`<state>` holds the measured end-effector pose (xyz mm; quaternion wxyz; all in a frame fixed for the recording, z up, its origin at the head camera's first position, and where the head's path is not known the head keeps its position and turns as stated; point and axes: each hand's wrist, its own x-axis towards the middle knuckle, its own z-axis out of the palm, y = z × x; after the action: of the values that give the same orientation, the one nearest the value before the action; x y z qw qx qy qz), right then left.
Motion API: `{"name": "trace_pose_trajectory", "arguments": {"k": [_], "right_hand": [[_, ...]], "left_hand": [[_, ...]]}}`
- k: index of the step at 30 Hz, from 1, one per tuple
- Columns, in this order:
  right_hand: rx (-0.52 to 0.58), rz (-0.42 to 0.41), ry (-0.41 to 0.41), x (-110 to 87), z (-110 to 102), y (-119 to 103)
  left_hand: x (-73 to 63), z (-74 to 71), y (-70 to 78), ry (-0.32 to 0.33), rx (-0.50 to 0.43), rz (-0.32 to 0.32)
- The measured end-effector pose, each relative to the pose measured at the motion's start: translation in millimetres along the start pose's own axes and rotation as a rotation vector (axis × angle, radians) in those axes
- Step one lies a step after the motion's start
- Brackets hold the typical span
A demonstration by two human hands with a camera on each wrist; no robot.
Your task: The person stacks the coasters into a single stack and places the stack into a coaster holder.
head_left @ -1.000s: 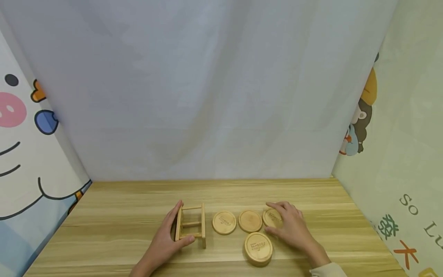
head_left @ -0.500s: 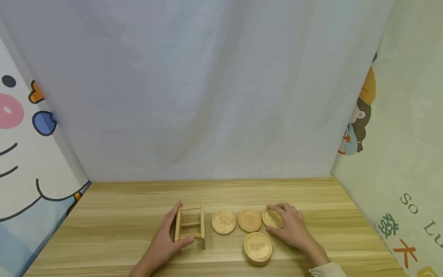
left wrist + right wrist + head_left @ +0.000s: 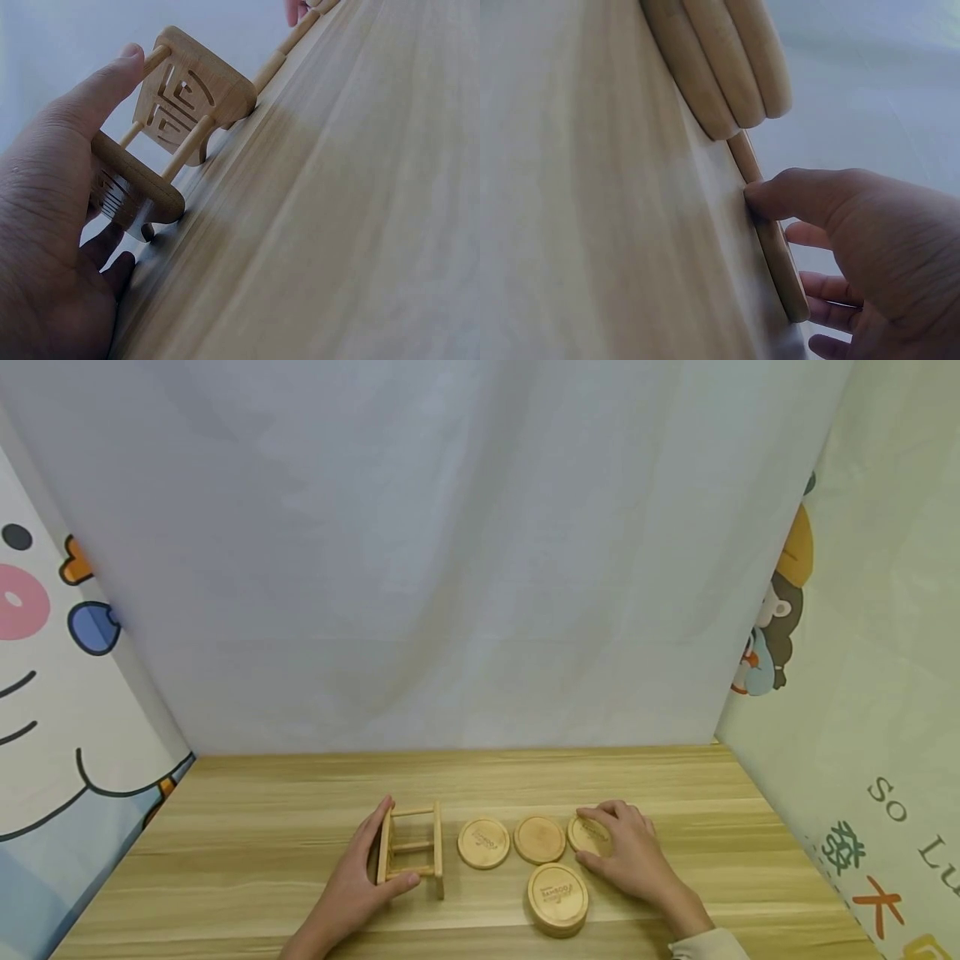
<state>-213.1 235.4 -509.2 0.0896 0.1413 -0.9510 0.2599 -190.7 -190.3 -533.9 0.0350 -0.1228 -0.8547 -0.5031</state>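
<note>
barely moved since the earlier frame, save for a slight sideways drift of the whole view. nearest, a stack (image 3: 558, 897) on the table (image 3: 247, 843), with "bamboo" readable on top and finer lines too small. just beyond, to the left, the rack (image 3: 438, 845), gripped between thumb and fingers of the left hand (image 3: 356, 887). to the right, the right disc (image 3: 587, 837), flat, pinched by the rim in the right hand (image 3: 630, 857); round, so without a long axis, and well apart from the rack, with the left disc (image 3: 483, 843) and middle disc (image 3: 540, 840) between. farther, on the right side cloth (image 3: 892, 693), "so", a cut-off "lu", "發" and "大".
</note>
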Motion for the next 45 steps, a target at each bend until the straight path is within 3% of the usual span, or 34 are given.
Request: {"name": "trace_pose_trajectory", "arguments": {"k": [18,31,45], "right_hand": [[0.040,0.007,-0.012,0.2,1.5,-0.1],[0.053,0.002,0.001,1.1,3.1,2.1],[0.101,-0.006,-0.012,-1.7,-12.9,-3.5]], "left_hand": [[0.7,0.7,-1.2,-0.015,-0.009,-0.044],[1.1,1.6,-4.5,-0.010,-0.022,-0.026],[1.8,1.3,-1.6,-0.012,-0.021,-0.016]]}}
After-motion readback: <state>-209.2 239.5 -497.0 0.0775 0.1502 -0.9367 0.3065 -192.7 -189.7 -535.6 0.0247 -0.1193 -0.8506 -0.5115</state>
